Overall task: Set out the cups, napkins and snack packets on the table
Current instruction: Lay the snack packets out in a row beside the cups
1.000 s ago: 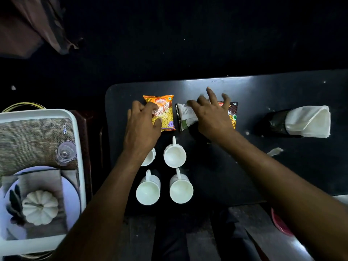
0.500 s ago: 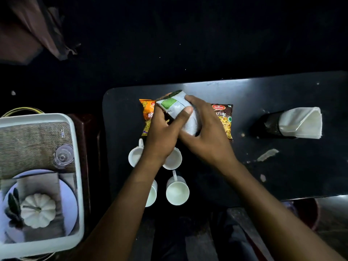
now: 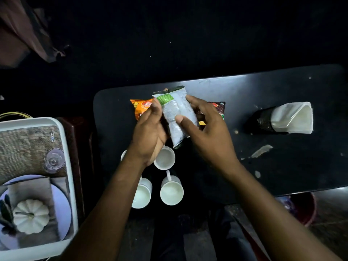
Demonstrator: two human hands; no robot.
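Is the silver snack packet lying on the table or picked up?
Picked up. The left hand and right hand hold the silver packet by its sides, and it overlaps the orange packet and a cup.

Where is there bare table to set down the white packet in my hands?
Bare table: between the dark packet and the napkin holder, and the far-right corner beyond the holder. Crowded: under the white packet, the cups and orange packet by the left hand.

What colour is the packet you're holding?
Silvery white packet with a green patch; head view.
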